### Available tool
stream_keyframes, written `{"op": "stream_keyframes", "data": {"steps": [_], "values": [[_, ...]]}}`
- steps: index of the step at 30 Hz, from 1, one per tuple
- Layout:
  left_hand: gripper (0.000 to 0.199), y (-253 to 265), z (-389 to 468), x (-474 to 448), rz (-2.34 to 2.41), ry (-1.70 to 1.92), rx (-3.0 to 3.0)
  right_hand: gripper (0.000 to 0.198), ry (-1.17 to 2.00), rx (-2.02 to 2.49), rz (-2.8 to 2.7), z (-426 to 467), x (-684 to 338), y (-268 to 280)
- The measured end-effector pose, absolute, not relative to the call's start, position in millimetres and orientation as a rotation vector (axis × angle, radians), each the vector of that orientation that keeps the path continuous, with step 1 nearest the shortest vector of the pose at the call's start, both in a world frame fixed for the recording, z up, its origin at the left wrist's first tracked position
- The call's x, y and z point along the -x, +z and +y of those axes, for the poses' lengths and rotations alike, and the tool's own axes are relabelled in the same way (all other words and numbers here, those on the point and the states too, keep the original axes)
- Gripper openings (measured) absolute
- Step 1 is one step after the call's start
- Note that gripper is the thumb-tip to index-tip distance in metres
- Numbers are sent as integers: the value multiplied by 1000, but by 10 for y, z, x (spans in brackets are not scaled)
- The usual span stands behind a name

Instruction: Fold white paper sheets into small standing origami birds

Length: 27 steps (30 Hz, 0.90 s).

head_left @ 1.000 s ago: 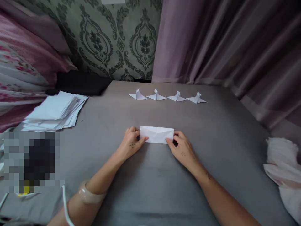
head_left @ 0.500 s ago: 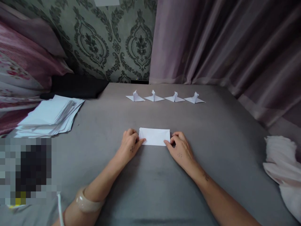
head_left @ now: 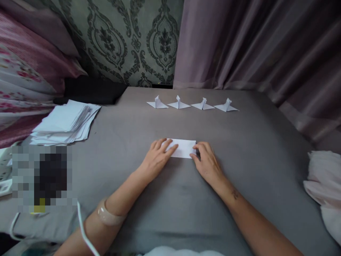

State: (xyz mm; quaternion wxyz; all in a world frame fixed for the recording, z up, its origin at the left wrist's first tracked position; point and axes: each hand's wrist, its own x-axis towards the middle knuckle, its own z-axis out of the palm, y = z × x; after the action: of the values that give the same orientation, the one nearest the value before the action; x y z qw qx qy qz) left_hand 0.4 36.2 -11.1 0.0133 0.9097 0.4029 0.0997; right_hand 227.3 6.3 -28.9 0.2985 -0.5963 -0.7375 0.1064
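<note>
A white sheet of paper (head_left: 183, 149), folded into a narrow rectangle, lies on the grey cloth in front of me. Across its left part my left hand (head_left: 157, 156) rests flat, fingers spread and pressing on the paper, so that end is partly hidden. At the right end my right hand (head_left: 207, 160) holds the edge between thumb and curled forefinger. Beyond the hands stands a row of several white folded-paper birds (head_left: 178, 103), wings out to the sides.
A stack of white paper (head_left: 61, 122) lies at the left, before a folded black cloth (head_left: 93, 90). A blurred-out object (head_left: 52, 177) and a white cable (head_left: 84, 227) are at the lower left. Pale bunched fabric (head_left: 323, 185) sits at the right; curtains (head_left: 226, 42) hang behind.
My left hand has gone from pinching the paper's left edge to lying spread on top of it. The right hand stays at the right edge. The view has shifted slightly.
</note>
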Motion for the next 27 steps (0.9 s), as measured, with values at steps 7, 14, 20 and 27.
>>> {"op": "stream_keyframes", "data": {"steps": [7, 14, 20, 27], "values": [[45, -200, 196, -166, 1069, 84, -2947, 35, 431, 1160, -2233, 29, -2110, -227], [35, -99, 103, -71, 1154, -37, -2924, 43, 321, 1194, -2443, -67, -2163, -187], [22, 107, 39, 32, 1161, -143, -2804, 51, 388, 1289, -2477, -151, -2268, -86], [30, 146, 135, -93, 1407, -12, -2771, 39, 467, 1523, -2378, -114, -2489, 114]]}}
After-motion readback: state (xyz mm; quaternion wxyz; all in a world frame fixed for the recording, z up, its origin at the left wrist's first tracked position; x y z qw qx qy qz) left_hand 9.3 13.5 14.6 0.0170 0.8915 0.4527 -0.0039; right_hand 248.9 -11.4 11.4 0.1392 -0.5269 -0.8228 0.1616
